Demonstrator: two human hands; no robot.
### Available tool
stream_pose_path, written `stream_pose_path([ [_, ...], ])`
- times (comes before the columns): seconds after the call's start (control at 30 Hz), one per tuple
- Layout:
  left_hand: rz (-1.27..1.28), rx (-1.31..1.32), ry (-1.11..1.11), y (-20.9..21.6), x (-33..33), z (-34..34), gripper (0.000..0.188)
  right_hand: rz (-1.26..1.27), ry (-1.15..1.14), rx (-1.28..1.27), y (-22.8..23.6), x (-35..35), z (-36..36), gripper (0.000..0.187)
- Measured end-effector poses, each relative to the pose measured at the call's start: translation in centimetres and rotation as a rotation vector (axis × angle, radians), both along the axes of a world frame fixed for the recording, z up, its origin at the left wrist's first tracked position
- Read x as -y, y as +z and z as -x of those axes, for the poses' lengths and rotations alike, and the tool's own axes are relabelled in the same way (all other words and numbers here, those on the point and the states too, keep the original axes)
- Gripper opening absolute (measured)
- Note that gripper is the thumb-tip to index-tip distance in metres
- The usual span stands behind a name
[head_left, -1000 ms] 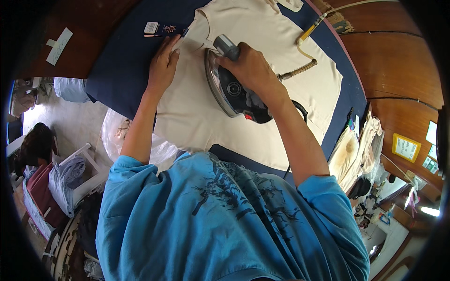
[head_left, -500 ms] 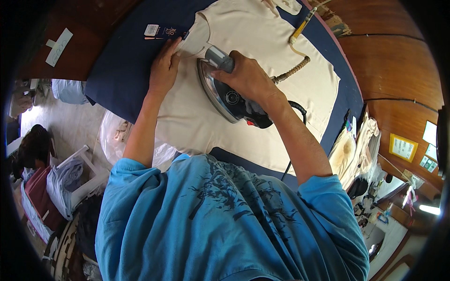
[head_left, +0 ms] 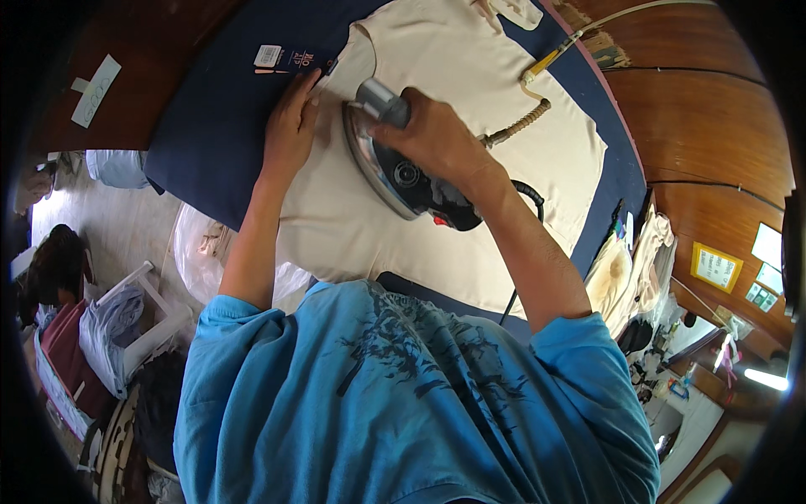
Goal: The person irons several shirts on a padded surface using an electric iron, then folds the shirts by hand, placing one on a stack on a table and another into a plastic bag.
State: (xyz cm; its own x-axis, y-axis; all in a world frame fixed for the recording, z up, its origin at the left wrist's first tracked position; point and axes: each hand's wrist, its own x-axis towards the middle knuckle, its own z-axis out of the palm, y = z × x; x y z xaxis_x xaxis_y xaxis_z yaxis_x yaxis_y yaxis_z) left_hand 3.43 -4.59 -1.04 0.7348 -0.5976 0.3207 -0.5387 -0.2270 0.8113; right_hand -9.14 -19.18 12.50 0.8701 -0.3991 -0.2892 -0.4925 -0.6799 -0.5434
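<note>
A cream garment [head_left: 478, 88] lies spread over the navy-covered ironing surface [head_left: 201, 134]. My right hand [head_left: 438, 139] is wrapped round the handle of a steam iron [head_left: 409, 175], which rests on the cloth below the neckline with its tip toward the upper left. My left hand [head_left: 290, 130] lies flat at the garment's left side, fingers stretched toward the collar and not gripping. Just past its fingertips is a dark hang tag [head_left: 306, 60] with a white label [head_left: 268, 56]. The iron hides the cloth beneath it.
A coiled hose [head_left: 520, 124] and a black cord [head_left: 531, 193] trail from the iron. Clear plastic [head_left: 197, 252] with cloth in it is left of my left forearm. Garments hang [head_left: 646, 252] at the right. Folded clothes [head_left: 113, 323] lie by a white frame at the left.
The iron has slid slightly to the left over the cloth, with my right hand still round its handle. My left hand stays almost in the same place.
</note>
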Motion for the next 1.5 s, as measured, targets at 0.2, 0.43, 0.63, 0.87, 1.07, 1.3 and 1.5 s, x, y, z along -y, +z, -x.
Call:
stream_pose_path([
  [0.2, -0.011, -0.077, 0.011, 0.3, -0.2, 0.3, 0.036, -0.094, 0.042, -0.138, 2.6, 1.6, 4.4, 0.049],
  [0.43, 0.147, -0.268, 0.100, 0.9, -0.2, -0.8, 0.034, 0.104, -0.187, -0.212, 5.8, 9.1, 8.2, 0.043],
  [0.63, -0.423, 0.018, 0.356, 2.5, -1.8, -0.6, 0.021, 0.247, 0.079, -0.073, 5.9, 14.1, 3.4, 0.054],
  [0.87, -0.584, 0.145, 0.435, 2.3, -1.5, 1.1, 0.023, 0.132, 0.168, -0.021, 3.2, 15.0, -7.0, 0.064],
  [1.07, -0.238, 0.261, 0.297, 2.9, 0.8, -3.3, 0.027, 0.205, 0.212, -0.002, 1.9, 16.9, -8.2, 0.074],
  [1.3, -0.375, 0.355, 0.135, 2.3, 18.2, -9.5, 0.036, 0.188, 0.205, -0.004, 0.0, 19.6, -3.2, 0.061],
  [1.5, -0.468, 0.471, -0.046, -1.1, 22.5, -12.7, 0.022, 0.257, 0.146, 0.138, -1.2, 20.3, -4.7, 0.048],
])
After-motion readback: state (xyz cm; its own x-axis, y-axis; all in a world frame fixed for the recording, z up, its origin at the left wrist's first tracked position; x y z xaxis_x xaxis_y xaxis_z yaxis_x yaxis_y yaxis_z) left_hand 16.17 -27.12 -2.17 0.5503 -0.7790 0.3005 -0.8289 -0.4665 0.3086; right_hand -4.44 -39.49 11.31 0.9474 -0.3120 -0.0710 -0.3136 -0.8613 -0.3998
